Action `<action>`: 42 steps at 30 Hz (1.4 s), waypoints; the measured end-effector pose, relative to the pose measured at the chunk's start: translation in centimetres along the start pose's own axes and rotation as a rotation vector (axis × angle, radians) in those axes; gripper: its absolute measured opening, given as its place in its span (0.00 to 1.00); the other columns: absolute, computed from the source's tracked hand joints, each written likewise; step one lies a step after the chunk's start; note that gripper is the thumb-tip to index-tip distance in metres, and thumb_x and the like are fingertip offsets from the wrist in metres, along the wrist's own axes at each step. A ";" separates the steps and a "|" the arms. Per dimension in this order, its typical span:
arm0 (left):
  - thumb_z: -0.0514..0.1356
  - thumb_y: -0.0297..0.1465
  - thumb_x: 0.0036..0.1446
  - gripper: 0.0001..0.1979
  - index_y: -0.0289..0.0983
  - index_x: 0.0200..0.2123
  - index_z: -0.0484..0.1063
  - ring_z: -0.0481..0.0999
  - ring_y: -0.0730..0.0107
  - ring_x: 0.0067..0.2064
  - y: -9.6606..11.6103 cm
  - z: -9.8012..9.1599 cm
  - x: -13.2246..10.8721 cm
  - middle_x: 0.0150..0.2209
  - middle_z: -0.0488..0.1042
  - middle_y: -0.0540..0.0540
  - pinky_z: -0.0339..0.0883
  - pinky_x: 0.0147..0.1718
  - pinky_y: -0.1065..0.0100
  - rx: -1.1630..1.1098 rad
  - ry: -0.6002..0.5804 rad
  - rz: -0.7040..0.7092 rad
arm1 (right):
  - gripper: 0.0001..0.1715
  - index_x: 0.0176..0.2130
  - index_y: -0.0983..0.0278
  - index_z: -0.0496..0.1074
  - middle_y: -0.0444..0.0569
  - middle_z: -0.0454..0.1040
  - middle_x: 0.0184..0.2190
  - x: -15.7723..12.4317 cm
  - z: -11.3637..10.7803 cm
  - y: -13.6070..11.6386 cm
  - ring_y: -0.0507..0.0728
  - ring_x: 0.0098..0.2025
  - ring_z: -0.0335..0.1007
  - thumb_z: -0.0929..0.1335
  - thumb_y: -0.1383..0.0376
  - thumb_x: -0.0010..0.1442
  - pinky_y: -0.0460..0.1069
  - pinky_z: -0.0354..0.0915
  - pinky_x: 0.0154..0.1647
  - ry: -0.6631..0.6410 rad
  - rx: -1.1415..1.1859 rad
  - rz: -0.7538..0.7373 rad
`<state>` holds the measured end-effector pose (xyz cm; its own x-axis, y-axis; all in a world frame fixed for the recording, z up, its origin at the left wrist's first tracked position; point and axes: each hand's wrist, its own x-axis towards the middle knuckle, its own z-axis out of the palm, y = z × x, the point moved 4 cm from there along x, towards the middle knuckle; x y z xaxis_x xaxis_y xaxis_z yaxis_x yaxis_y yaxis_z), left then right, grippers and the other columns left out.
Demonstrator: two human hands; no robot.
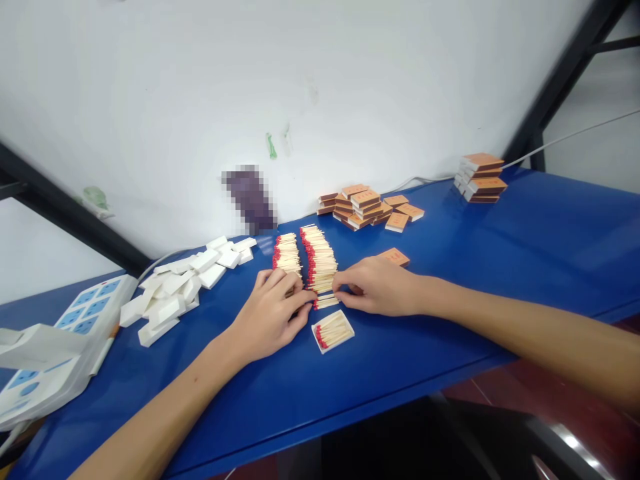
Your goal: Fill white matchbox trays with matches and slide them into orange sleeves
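Two long rows of red-tipped matches lie on the blue table: a left row (287,253) and a right row (319,257). My left hand (275,310) is at the near end of the rows, its fingertips touching the red heads of a few matches (327,301). At the other ends of these matches is my right hand (373,287), thumb and fingers curled together; what is between them is too small to make out. Just in front sits an open white tray (352,327) with matches inside. An orange matchbox cover (395,257) lies behind my right hand.
White inner trays (175,283) are heaped at left, beside a power strip (75,333). Orange matchboxes (365,200) are piled near the wall, with another stack (483,179) at the back right. A pixelated dark object (251,199) shows at the wall.
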<state>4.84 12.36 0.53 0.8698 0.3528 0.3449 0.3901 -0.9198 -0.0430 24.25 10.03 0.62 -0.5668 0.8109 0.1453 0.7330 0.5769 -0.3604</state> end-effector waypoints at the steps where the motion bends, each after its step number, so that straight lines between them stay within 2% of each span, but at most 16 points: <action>1: 0.54 0.29 0.68 0.12 0.38 0.45 0.77 0.67 0.60 0.41 0.0 0.0 0.0 0.39 0.70 0.43 0.57 0.43 0.56 -0.001 0.000 0.000 | 0.06 0.33 0.64 0.72 0.42 0.71 0.25 0.0 0.0 0.0 0.50 0.27 0.63 0.66 0.69 0.63 0.47 0.47 0.29 0.000 0.001 0.000; 10: 0.53 0.28 0.68 0.12 0.38 0.45 0.77 0.67 0.61 0.41 0.2 -0.1 0.0 0.38 0.71 0.44 0.57 0.44 0.56 -0.023 0.018 0.017 | 0.08 0.33 0.65 0.72 0.42 0.71 0.25 -0.1 -0.1 -0.1 0.50 0.27 0.63 0.65 0.69 0.64 0.47 0.48 0.29 0.009 -0.007 0.001; 16: 0.54 0.27 0.68 0.12 0.37 0.47 0.77 0.67 0.61 0.40 0.1 -0.4 -0.1 0.37 0.71 0.44 0.57 0.42 0.57 0.003 0.072 0.014 | 0.11 0.42 0.63 0.76 0.42 0.71 0.24 0.0 -0.3 -0.1 0.51 0.26 0.64 0.64 0.65 0.66 0.47 0.47 0.29 0.021 -0.010 0.014; 25: 0.54 0.27 0.68 0.13 0.36 0.48 0.78 0.67 0.61 0.40 0.0 -0.2 0.2 0.37 0.71 0.43 0.57 0.42 0.56 -0.003 0.058 0.011 | 0.10 0.39 0.64 0.76 0.43 0.72 0.25 0.0 -0.3 -0.2 0.51 0.27 0.64 0.65 0.67 0.66 0.47 0.49 0.30 -0.002 -0.003 -0.017; 31: 0.54 0.27 0.68 0.12 0.35 0.45 0.78 0.67 0.61 0.40 0.1 -0.3 0.0 0.37 0.70 0.43 0.58 0.43 0.56 0.001 0.058 0.022 | 0.10 0.41 0.64 0.76 0.43 0.73 0.26 0.0 -0.2 -0.2 0.51 0.27 0.65 0.65 0.69 0.65 0.46 0.51 0.30 0.004 0.038 -0.081; 42: 0.54 0.27 0.68 0.13 0.35 0.46 0.78 0.67 0.61 0.40 0.0 -0.2 0.1 0.37 0.70 0.43 0.58 0.42 0.56 -0.005 0.046 0.026 | 0.09 0.39 0.65 0.75 0.43 0.72 0.25 0.0 -0.1 -0.3 0.51 0.27 0.64 0.64 0.70 0.64 0.47 0.51 0.31 -0.015 0.031 -0.078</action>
<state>4.84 12.38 0.79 0.8645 0.3208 0.3869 0.3660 -0.9294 -0.0474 24.09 9.87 0.79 -0.6272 0.7621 0.1606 0.6746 0.6347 -0.3770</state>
